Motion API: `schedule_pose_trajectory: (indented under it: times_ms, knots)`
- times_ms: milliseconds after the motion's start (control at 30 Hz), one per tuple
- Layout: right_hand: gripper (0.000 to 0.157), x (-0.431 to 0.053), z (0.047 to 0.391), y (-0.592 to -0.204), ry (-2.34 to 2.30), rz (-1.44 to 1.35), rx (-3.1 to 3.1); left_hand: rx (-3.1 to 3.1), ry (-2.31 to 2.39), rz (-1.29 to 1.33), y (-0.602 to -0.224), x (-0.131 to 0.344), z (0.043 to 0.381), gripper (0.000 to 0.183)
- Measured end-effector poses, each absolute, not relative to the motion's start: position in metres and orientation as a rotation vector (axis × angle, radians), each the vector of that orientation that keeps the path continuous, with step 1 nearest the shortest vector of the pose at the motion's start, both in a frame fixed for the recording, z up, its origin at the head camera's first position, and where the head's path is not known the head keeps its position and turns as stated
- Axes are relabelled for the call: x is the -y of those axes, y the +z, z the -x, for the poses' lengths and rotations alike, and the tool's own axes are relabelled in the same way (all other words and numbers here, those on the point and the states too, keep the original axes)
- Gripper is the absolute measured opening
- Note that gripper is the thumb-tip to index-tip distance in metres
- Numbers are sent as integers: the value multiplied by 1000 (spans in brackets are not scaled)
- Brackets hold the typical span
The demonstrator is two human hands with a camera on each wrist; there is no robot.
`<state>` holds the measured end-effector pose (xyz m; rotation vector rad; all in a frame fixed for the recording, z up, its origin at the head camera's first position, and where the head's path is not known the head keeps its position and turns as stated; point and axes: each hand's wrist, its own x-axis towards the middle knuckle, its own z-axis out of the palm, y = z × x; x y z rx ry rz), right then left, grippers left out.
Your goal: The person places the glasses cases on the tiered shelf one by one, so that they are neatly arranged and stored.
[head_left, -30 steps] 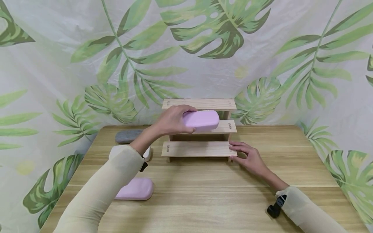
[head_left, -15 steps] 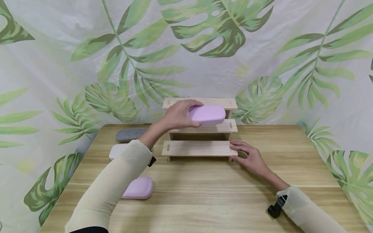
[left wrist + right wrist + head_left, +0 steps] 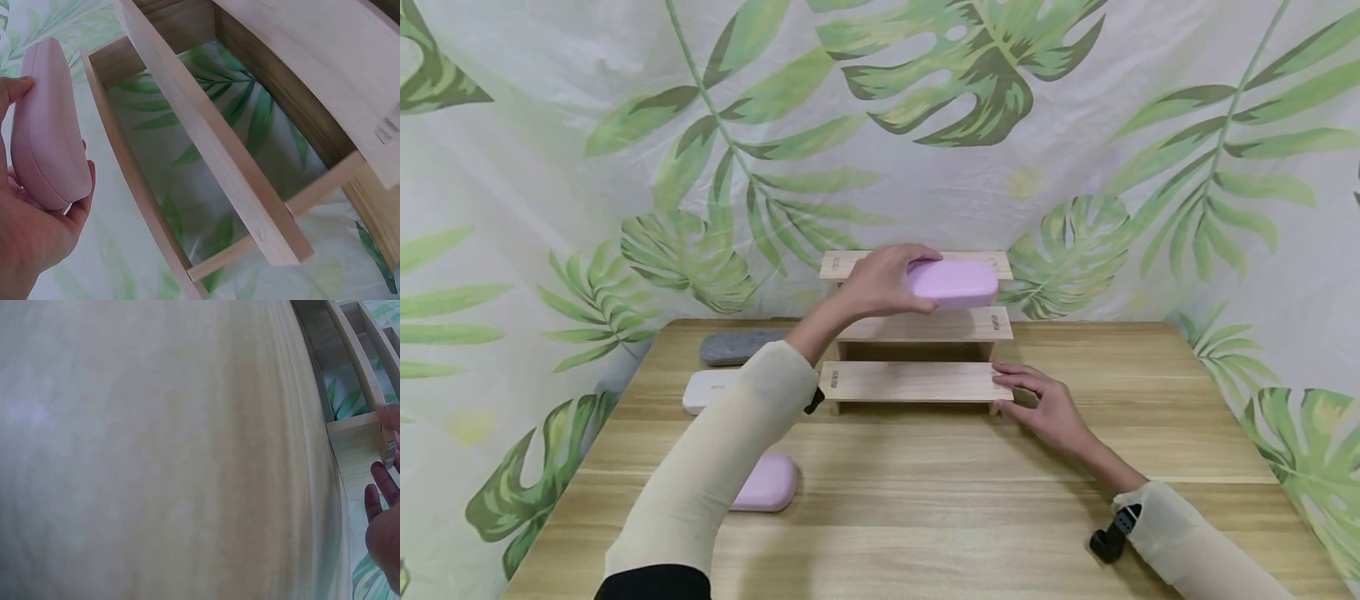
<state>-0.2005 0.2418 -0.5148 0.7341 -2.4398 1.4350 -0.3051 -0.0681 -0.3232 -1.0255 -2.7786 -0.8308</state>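
Note:
My left hand (image 3: 880,283) grips a pink glasses case (image 3: 958,285) by its left end, thumb in front and fingers behind. The case is held over the upper part of a three-tier wooden display shelf (image 3: 910,382), overlapping the top board in the head view. In the left wrist view the case (image 3: 50,125) shows its lid seam closed, beside the shelf's frame. At the right end of the lowest board, my right hand (image 3: 1048,408) pinches the corner, fingers on top and thumb at the front edge. The right wrist view catches that hand (image 3: 384,519) only partly.
On the table's left lie a grey case (image 3: 737,347), a white case (image 3: 703,390) and another pink glasses case (image 3: 767,483). My left forearm partly covers them. A leaf-patterned cloth (image 3: 925,192) hangs right behind the shelf at the table's (image 3: 1075,342) back edge.
My left hand has carried the pink glasses case to the right and upward, from in front of the middle board to the top board. My right hand stays at the shelf's corner.

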Motion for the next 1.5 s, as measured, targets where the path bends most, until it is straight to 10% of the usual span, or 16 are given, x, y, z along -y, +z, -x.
schedule_pose_trajectory:
  times_ms: [1500]
  knots:
    - [40,-239,197,-510,1377,-740,2450,2816,-862,1048,-322,8,348,73]
